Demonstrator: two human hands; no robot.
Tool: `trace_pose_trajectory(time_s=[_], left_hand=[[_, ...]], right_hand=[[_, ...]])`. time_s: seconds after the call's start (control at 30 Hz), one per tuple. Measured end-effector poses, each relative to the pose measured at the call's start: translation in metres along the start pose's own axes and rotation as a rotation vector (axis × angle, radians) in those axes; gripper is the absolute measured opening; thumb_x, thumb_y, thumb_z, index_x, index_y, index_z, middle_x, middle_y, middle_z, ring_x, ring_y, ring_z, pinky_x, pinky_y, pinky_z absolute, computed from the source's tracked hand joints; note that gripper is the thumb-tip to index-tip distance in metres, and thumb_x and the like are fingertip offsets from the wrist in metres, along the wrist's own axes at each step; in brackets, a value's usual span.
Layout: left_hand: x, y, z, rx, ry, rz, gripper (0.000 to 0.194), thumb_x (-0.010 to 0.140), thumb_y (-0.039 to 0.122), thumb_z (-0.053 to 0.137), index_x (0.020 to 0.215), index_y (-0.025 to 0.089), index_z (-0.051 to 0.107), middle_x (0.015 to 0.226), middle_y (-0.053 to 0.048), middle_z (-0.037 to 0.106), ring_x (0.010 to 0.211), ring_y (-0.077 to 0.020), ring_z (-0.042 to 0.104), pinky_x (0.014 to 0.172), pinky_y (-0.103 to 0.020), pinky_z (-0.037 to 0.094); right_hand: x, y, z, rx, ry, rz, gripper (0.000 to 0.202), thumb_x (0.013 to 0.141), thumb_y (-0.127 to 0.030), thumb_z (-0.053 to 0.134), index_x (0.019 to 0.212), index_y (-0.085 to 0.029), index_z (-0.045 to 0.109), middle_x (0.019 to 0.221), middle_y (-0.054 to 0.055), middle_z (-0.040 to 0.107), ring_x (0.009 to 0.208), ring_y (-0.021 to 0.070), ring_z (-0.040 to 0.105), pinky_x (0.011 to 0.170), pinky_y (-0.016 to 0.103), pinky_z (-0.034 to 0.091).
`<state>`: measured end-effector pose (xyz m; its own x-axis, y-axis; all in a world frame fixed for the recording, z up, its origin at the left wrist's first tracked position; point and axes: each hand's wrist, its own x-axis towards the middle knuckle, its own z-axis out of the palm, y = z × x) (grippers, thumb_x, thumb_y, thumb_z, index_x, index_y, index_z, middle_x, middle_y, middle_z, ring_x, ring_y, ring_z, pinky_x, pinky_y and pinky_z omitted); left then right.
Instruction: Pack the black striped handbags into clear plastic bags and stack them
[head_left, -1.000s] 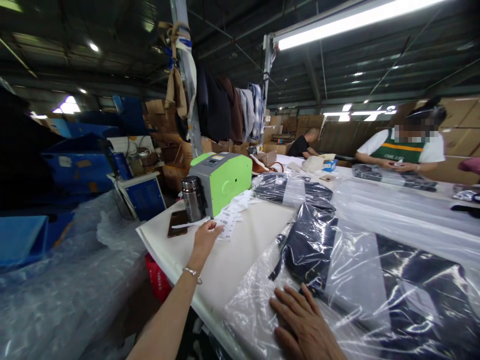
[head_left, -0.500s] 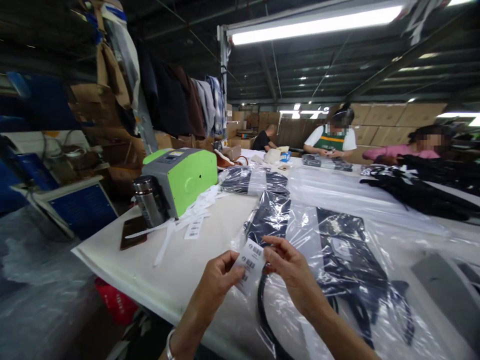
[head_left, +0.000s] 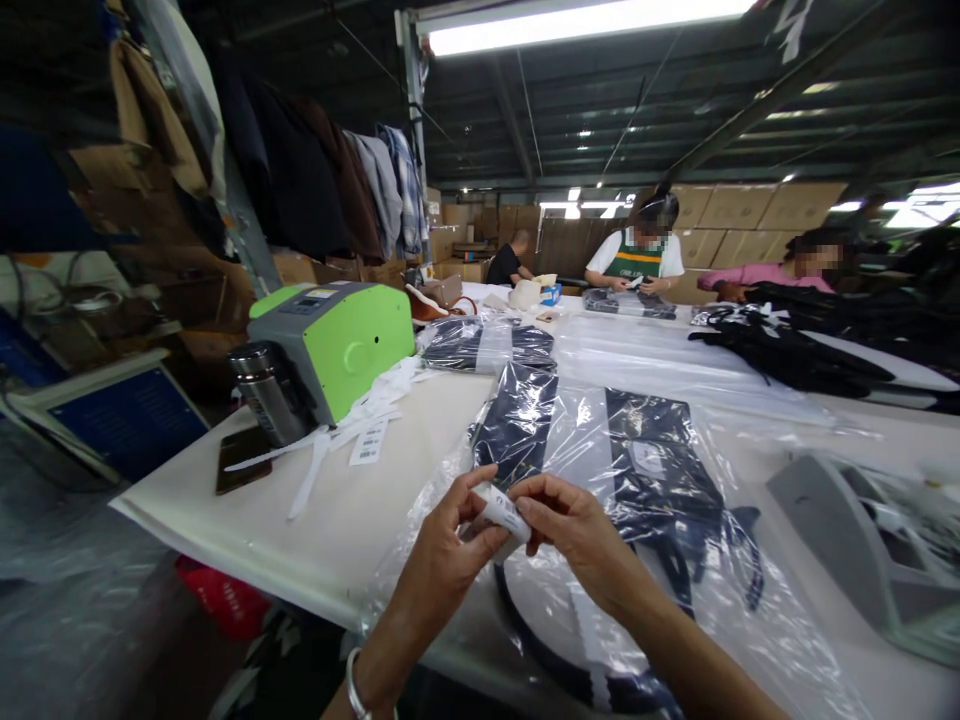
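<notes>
Label Strip Held Between Both Hands

The label strip is a small piece of white paper with dark printing on its visible face. The strip is curved, with its surface bent over rather than flat. The print is too small to read.

Position: lower centre of the frame, between the two hands, in front of the near end of the plastic-wrapped dark item. The left hand is at the left side of the strip, with the thumb across its lower part and the index finger at its upper left. The right hand grips the right edge between thumb and fingertips. Both hands are nearly closed in a pinch; the remaining fingers are curled or partly hidden.

The wrapped item lies on the white table. At centre left stands the green-and-grey machine, with a metal flask just beside it and a dark phone near the flask. Loose paper strips, one with printed labels, lie in front of the machine.
</notes>
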<state>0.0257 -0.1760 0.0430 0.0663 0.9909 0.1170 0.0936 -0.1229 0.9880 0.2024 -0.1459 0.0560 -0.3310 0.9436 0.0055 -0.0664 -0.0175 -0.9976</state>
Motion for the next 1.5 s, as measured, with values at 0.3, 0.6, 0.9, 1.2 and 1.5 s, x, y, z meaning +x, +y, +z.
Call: trace_pose_trajectory(time_s=[0.3,0.6,0.9,1.2,1.5], left_hand=[[0.001,0.005,0.004,0.076,-0.045,-0.009,0.019,0.08,0.036,0.075,0.085,0.019,0.067,0.079,0.001,0.066,0.078,-0.0162,0.06,0.072,-0.024,0.045],[0.004,-0.002,0.009,0.118,-0.056,0.002,0.028,0.082,0.044,0.071,0.074,0.018,0.064,0.071,0.002,0.057,0.069,-0.0133,0.05,0.063,-0.022,0.038],[0.004,0.002,0.013,0.162,-0.057,-0.002,0.023,0.088,0.039,0.065,0.079,0.018,0.066,0.073,0.003,0.062,0.072,-0.0132,0.054,0.066,-0.022,0.04],[0.019,-0.001,0.015,0.107,-0.161,-0.041,0.024,0.088,0.042,0.066,0.088,0.018,0.071,0.079,0.001,0.069,0.072,-0.0142,0.059,0.067,-0.022,0.043],[0.08,-0.023,0.013,0.155,-0.209,0.024,0.036,0.086,0.032,0.061,0.119,0.02,0.068,0.121,-0.007,0.071,0.111,-0.0235,0.064,0.098,-0.03,0.046]], right_hand=[[-0.017,-0.003,-0.015,-0.406,-0.122,-0.159,0.021,0.082,-0.041,0.074,0.091,-0.022,0.075,0.085,0.001,0.068,0.08,0.0178,0.06,0.07,0.028,0.045],[-0.02,0.001,-0.019,-0.559,-0.066,-0.16,0.015,0.088,-0.032,0.066,0.082,-0.02,0.073,0.076,0.0,0.067,0.072,0.0161,0.059,0.064,0.027,0.042],[-0.018,0.002,-0.024,-0.324,-0.053,-0.015,0.018,0.08,-0.035,0.07,0.085,-0.018,0.074,0.079,0.002,0.07,0.075,0.0166,0.061,0.067,0.027,0.045],[-0.007,0.003,-0.038,-0.213,-0.016,0.063,0.028,0.079,-0.045,0.075,0.085,-0.018,0.076,0.071,0.0,0.064,0.064,0.0112,0.052,0.058,0.023,0.037],[0.045,0.004,-0.082,-0.122,0.077,0.167,0.039,0.072,-0.053,0.079,0.077,-0.015,0.07,0.051,-0.005,0.053,0.044,0.0061,0.042,0.043,0.02,0.029]])
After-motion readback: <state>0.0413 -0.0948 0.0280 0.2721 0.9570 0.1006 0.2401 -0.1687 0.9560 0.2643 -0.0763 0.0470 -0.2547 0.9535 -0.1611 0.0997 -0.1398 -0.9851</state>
